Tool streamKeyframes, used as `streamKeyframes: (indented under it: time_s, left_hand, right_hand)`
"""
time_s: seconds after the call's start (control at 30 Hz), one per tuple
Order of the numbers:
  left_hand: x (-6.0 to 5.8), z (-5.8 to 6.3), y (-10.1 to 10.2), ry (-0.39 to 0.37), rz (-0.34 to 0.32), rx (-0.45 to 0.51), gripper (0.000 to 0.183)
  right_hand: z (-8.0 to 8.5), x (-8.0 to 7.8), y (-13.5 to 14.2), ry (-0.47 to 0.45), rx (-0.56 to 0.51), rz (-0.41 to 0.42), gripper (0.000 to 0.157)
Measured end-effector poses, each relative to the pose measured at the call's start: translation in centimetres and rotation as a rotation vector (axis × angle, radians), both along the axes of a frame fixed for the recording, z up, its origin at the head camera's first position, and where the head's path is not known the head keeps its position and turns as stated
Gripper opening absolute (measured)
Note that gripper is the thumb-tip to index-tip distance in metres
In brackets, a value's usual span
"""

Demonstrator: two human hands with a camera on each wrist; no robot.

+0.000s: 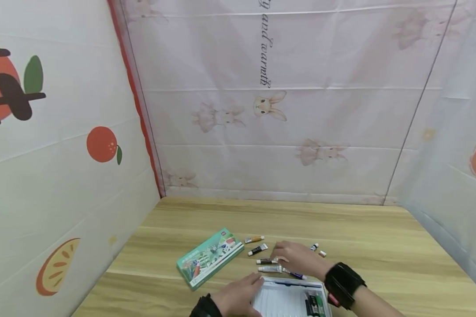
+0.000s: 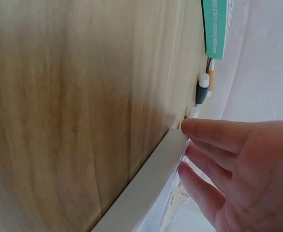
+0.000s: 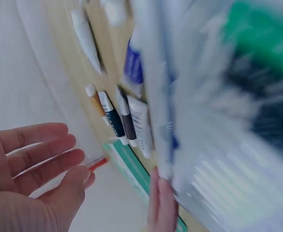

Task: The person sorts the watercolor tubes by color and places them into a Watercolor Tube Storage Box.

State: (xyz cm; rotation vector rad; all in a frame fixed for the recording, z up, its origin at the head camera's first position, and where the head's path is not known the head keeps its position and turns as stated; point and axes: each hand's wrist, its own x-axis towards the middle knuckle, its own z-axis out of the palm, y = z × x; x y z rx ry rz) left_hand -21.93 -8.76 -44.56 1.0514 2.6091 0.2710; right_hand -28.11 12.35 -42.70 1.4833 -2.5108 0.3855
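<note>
My left hand [image 1: 239, 294] rests with fairly straight fingers on the left rim of a white plastic tray [image 1: 275, 301]. Inside the tray's right side lie several green and black paint tubes [image 1: 315, 304]. Over the loose tubes beyond the tray hovers my right hand [image 1: 299, 258]; in the right wrist view its fingers [image 3: 39, 150] are loosely extended and hold nothing visible. Near it lie a brown tube [image 1: 265, 261], a silver-white tube [image 1: 270, 268], a purple tube [image 1: 295, 275] and a black tube [image 1: 258, 249].
A green paint box [image 1: 210, 259] lies left of the tubes. An ochre tube [image 1: 254, 239] sits near its far end, and a blue-labelled tube [image 1: 314, 247] is beyond the right hand. A red tube [image 1: 333, 300] shows beside the tray. Printed cloth walls [image 1: 281, 171] enclose the wooden table [image 1: 357, 224].
</note>
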Motion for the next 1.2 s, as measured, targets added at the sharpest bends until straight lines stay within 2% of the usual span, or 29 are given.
streamKeyframes:
  time_s: [0.13,0.2,0.3,0.43,0.63,0.73,0.93,1.2]
  left_hand:
    - [-0.2,0.0,-0.3,-0.008,-0.047,0.015,0.074]
    - [-0.3,-0.1,-0.3,0.012,-0.076,0.02,0.074]
    - [-0.4,-0.3,-0.1,0.026,-0.098,0.01,0.073]
    - [-0.4,-0.4,0.1,0.0,-0.08,-0.009,0.072]
    - [-0.5,-0.4,-0.2,0.024,-0.084,-0.012,0.072]
    - [-0.5,-0.3,-0.3,0.03,-0.087,-0.008,0.073]
    - [-0.5,-0.1,-0.1,-0.013,-0.06,0.0,0.073]
    - [-0.4,-0.3,-0.2,0.0,-0.056,-0.003,0.072]
  right_hand:
    - [-0.7,-2.7,-2.5,-0.01,0.053,-0.049,0.021]
    - [-1.1,-3.7,-3.6,-0.003,0.059,-0.069,0.02]
    - [-1.9,-4.7,-4.5,0.011,0.086,-0.106,0.021]
    - [-2.9,-5.6,-5.8,0.052,0.144,-0.116,0.025]
    - [-3.9,-6.3,-7.0,0.132,0.193,-0.129,0.022]
    - [-3.9,-6.4,-7.2,0.128,0.194,-0.129,0.02]
    - [-3.9,-6.5,-6.6,0.132,0.193,-0.123,0.019]
    - [-3.2,-5.9,-5.8,0.124,0.143,-0.101,0.013]
